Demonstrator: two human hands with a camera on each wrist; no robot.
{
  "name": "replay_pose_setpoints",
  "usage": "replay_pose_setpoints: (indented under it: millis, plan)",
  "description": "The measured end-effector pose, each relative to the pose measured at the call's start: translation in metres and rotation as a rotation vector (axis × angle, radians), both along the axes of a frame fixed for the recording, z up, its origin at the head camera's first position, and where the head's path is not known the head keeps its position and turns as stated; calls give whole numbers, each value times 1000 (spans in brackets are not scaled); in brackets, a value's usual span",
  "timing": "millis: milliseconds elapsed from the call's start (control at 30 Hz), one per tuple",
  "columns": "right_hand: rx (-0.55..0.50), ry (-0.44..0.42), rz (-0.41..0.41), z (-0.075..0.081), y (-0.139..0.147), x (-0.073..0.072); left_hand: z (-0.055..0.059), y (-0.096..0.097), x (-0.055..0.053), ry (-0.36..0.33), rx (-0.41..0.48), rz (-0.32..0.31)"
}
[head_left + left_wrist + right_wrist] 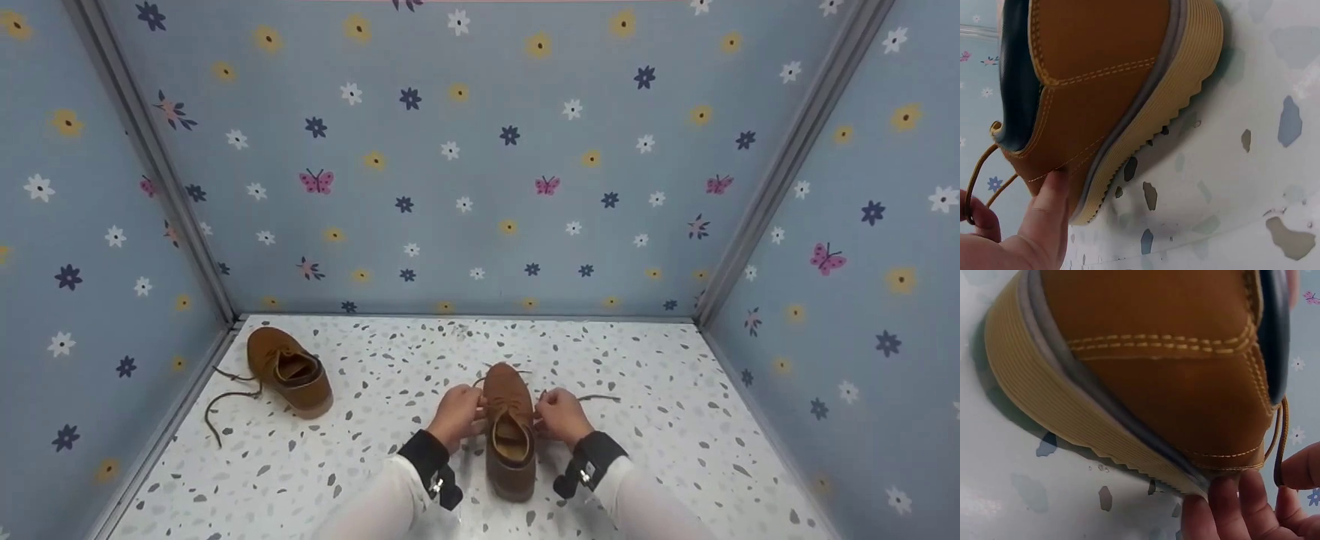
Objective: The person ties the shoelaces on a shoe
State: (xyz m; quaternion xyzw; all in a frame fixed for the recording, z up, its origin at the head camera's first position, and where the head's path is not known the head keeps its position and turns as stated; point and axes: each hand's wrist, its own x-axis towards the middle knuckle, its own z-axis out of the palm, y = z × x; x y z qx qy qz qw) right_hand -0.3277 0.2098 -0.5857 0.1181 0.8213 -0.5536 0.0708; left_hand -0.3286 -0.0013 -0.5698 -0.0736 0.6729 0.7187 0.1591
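Observation:
A brown lace-up shoe (507, 386) stands upright on the speckled surface, toe pointing away from me, with one hand at each side. My left hand (459, 416) pinches one end of its shoelace (980, 163), while a straight finger (1053, 197) presses against the shoe's side. On the other side, my right hand (561, 417) pinches the other shoelace end (1283, 433) between thumb and forefinger. Its remaining fingers (1252, 495) rest along the shoe's lower side near the sole. A loose lace tail (600, 397) sticks out past the right hand.
A second brown shoe (289, 371) stands at the back left, its untied lace (217, 405) trailing toward the left edge. Blue flower-patterned panels (465, 172) wall in the white speckled surface (390, 360) at the back and both sides.

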Motion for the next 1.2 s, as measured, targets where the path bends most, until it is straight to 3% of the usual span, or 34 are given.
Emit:
replay_pose_setpoints:
  millis: [200,467,800,1000,1200]
  plan:
    - [-59,12,-27,0,-1,-1,9,-10,-2,121,-98,-36]
    - [-128,27,-50,6,3,-2,22,-22,-7,242,-67,-1]
    - [-176,31,-125,8,9,-5,22,-38,-7,255,-81,73]
    - [-184,20,-150,13,12,-6,16,-45,-5,227,-153,93]
    - [-183,37,-174,18,17,-9,10,-48,-6,248,-248,72]
